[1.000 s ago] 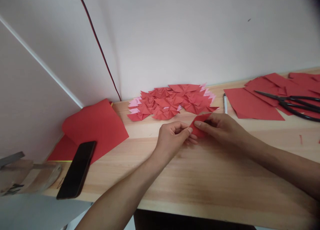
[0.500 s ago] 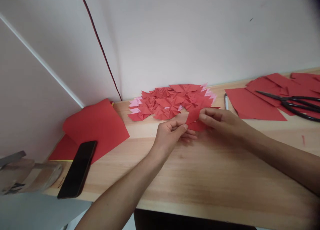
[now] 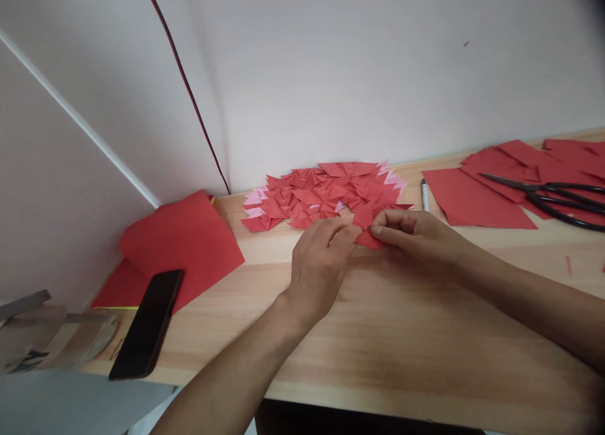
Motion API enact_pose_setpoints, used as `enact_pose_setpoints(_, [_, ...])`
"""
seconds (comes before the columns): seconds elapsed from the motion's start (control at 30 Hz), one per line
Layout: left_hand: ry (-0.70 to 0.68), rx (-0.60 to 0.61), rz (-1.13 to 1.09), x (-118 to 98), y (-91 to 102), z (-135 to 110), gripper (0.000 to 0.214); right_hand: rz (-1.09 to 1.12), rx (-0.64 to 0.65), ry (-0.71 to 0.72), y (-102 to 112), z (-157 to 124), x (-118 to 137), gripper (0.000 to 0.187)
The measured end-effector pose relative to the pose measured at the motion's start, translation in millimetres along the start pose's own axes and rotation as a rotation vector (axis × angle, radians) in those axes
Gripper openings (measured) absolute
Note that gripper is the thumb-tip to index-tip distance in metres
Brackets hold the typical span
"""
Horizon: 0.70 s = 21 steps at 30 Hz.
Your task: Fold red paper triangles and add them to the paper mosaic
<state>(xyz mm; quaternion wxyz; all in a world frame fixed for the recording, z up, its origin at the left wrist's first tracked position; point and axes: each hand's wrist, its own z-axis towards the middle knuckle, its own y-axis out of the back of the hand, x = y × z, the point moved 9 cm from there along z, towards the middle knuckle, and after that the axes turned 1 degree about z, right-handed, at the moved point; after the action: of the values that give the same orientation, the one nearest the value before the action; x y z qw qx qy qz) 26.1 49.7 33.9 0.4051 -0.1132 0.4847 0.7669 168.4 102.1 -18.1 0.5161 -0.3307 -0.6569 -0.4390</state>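
Note:
A small piece of red paper (image 3: 363, 219) is held between my two hands, just above the wooden table. My left hand (image 3: 321, 258) pinches its left side, palm turned down, with the fingertips partly hidden. On the other side my right hand (image 3: 409, 232) grips the paper between thumb and bent index finger. Right behind it lies a heap of folded red paper pieces (image 3: 321, 192), with a few pink pieces (image 3: 393, 179) showing at both ends.
Black-handled scissors (image 3: 562, 192) lie over red paper sheets (image 3: 479, 198) at the right, beside a white pen (image 3: 425, 195). At the left a black phone (image 3: 149, 324) rests on larger red sheets (image 3: 189, 239), near a taped clear container (image 3: 80, 340). A wall (image 3: 354, 69) rises behind the wooden table (image 3: 401, 347).
My left hand has rolled over from palm partly up to palm down, its fingers now closed at the paper's left edge. My right hand has shifted slightly left, still gripping the paper.

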Motion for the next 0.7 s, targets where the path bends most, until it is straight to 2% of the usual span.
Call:
enact_pose_setpoints(0.1, [0.018,-0.007,-0.026,2,2.5,-1,0.020,-0.012,0.024,0.025,-5,-4,6,0.042])
enact_pose_setpoints(0.2, [0.131,-0.041,-0.170,11,6.6,1,0.015,-0.010,0.010,0.084,-3,-8,14,0.045])
enact_pose_setpoints(0.33, [0.467,-0.055,-0.499,42,-1.4,1,0.004,-0.148,-0.205,0.277,18,-14,32,0.037])
enact_pose_setpoints(0.43, [0.654,-0.033,-0.831,57,-17.4,-4,0.011,-0.311,-0.335,0.390,26,-18,40,0.025])
enact_pose_setpoints(0.53, [0.735,-0.007,-1.031,60,-28.0,-9,0.020,-0.453,-0.340,0.570,19,-23,52,0.016])
enact_pose_setpoints(0.7, [0.774,0.040,-1.107,54,-32.9,-12,0.025,-0.659,-0.295,0.832,1,-35,64,0.019])
